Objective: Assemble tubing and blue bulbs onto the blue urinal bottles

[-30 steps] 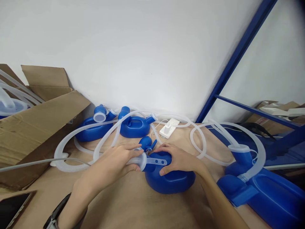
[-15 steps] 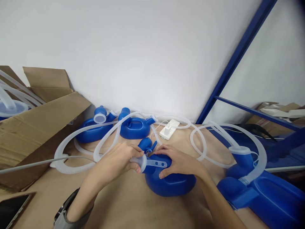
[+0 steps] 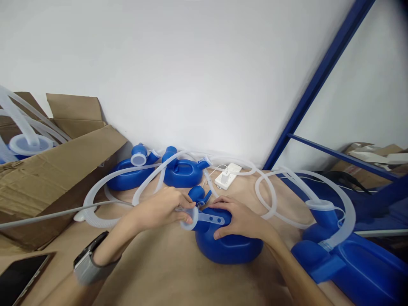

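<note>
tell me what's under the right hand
The right hand rests on the top of a blue plastic container, beside its translucent strap. The part of the container beneath the palm is covered.

White wall (image 3: pixel 191 63); blue shelf frame (image 3: pixel 318 72), brown tabletop (image 3: pixel 165 272)

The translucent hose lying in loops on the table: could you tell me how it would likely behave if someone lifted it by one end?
The translucent hose would probably sag and trail, since it already lies in loose curves. It looks thin-walled, so likely light. It crosses the blue containers, so it may drag or snag on them.
</note>
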Available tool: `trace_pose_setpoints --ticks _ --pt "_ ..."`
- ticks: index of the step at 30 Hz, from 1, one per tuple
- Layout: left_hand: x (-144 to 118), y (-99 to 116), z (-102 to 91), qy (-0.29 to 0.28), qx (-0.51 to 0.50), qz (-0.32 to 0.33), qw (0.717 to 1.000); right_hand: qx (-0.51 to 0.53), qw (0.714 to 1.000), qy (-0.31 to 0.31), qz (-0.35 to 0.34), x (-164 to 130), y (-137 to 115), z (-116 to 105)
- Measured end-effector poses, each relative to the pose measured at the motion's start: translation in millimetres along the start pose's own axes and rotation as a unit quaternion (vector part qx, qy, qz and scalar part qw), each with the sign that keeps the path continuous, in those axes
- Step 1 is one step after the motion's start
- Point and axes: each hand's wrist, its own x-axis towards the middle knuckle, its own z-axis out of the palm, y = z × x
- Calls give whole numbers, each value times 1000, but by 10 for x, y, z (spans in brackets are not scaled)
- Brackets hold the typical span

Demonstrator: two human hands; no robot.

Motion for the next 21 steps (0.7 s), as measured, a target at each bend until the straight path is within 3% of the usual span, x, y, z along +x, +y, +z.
trace_pose_setpoints --ticks 3,7,12,21 --pt "73 -43 -31 -37 -46 -17 998 -51 998 34 16 -78 -11 56" --pt "189 -89 -24 -53 -114 -39 991 -111 992 33 47 -144 -44 104" --pt "286 -153 -3 -86 -209 -53 973 -97 994 35 43 -137 -75 109" --pt "353 -218 139 -28 -209 -138 968 -83 995 15 59 -150 -105 85"
